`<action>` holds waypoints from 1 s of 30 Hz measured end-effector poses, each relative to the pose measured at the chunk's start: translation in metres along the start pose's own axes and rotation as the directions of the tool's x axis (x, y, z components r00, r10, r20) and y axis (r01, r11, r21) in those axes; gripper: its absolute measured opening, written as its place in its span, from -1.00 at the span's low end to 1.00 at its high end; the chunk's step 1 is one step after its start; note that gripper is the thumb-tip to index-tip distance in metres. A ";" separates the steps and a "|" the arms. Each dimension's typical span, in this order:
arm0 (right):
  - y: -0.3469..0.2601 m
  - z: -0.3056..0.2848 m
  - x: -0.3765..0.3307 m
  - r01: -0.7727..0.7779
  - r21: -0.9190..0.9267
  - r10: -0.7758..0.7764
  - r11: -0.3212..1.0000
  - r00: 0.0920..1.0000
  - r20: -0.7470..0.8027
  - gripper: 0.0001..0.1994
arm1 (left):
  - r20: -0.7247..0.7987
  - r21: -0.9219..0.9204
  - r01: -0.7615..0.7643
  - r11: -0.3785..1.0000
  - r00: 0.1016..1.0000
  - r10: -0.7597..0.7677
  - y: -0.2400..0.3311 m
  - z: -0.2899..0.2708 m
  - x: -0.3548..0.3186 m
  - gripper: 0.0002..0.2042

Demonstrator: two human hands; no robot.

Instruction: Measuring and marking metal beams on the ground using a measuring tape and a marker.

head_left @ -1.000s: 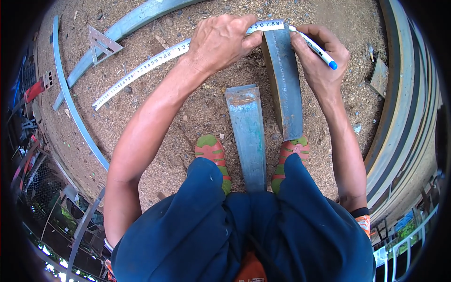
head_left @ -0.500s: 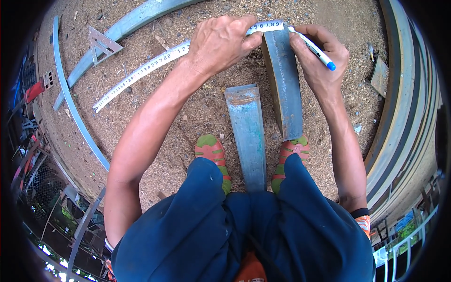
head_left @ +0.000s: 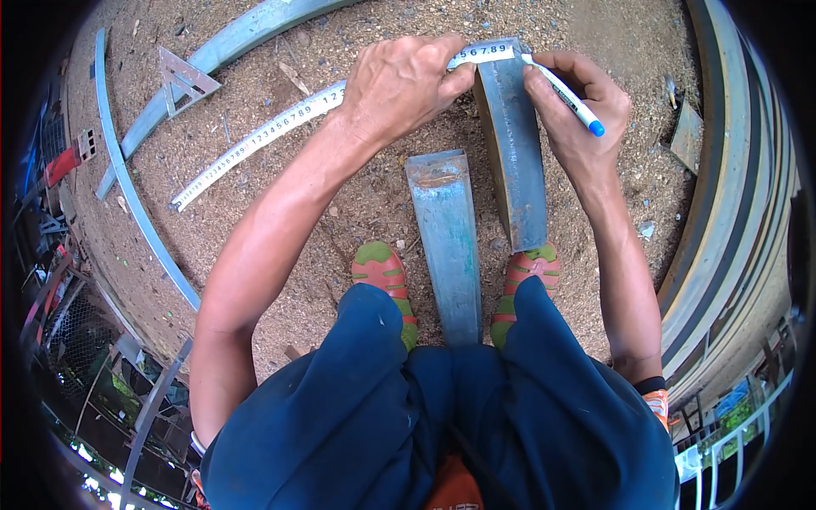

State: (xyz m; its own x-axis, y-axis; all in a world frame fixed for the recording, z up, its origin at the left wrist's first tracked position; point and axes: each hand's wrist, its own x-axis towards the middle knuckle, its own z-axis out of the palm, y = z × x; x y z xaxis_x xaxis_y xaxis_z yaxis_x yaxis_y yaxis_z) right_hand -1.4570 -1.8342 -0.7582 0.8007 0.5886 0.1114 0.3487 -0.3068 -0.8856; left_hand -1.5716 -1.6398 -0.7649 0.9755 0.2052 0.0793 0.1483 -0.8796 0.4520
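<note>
My left hand (head_left: 404,82) is closed on a long white ruler (head_left: 285,121), thumb and fingers near its right end. That end lies across the far end of a dark steel box tube (head_left: 514,157), and a narrow strip of the tube shows beyond it. Between the thumb and fingers of my right hand (head_left: 588,115) is a white marker with a blue end (head_left: 571,96). Its other end points at the tube's far right corner, by the ruler's tip; whether it touches cannot be seen. A second, greyer box tube (head_left: 444,242) lies to the left, running toward me between my feet.
A triangular set square (head_left: 184,82) rests on a long steel tube (head_left: 246,38) at far left. A thin metal strip (head_left: 127,174) lies further left. Long steel sections (head_left: 722,170) are stacked along the right. A small metal plate (head_left: 687,138) sits on the gravelly ground.
The ruler has shifted slightly toward me, so some of the tube now shows past its far edge. The marker has tilted a little; my right hand stays almost in place.
</note>
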 end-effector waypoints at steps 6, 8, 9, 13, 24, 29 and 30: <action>0.002 0.001 -0.001 0.019 0.001 -0.019 1.000 0.999 -0.027 -0.76 | 0.066 0.026 0.035 0.999 0.997 -0.037 -0.001 -0.002 0.001 -0.63; 0.004 0.000 -0.003 0.027 0.053 -0.023 0.998 0.997 -0.069 -0.76 | 0.055 0.010 0.029 1.000 0.998 -0.030 -0.001 -0.001 0.001 -0.63; 0.005 0.000 -0.003 0.027 0.053 -0.023 0.998 0.997 -0.070 -0.76 | 0.055 0.010 0.029 1.000 0.998 -0.030 -0.002 -0.001 0.001 -0.63; 0.007 -0.001 -0.002 0.032 0.048 -0.028 0.998 0.996 -0.082 -0.76 | 0.055 0.017 0.017 1.000 0.998 -0.018 -0.002 -0.001 0.002 -0.62; 0.006 -0.002 -0.001 0.039 0.067 -0.034 0.997 0.997 -0.071 -0.76 | 0.027 0.060 0.056 0.997 0.998 -0.058 -0.017 -0.003 0.009 -0.61; 0.007 -0.002 0.000 0.047 0.042 -0.044 0.998 0.997 -0.064 -0.76 | 0.111 0.037 0.074 0.997 0.991 -0.078 -0.009 -0.003 0.009 -0.61; 0.007 -0.002 -0.001 0.047 0.043 -0.044 0.998 0.997 -0.063 -0.76 | 0.112 0.037 0.075 0.996 0.991 -0.079 -0.009 -0.003 0.009 -0.61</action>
State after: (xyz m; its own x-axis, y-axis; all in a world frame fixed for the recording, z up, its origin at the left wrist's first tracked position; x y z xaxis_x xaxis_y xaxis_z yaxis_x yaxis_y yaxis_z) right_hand -1.4541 -1.8381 -0.7637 0.8137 0.5532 0.1784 0.3645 -0.2466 -0.8979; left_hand -1.5644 -1.6289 -0.7655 0.9728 0.2245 -0.0562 0.2269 -0.8772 0.4232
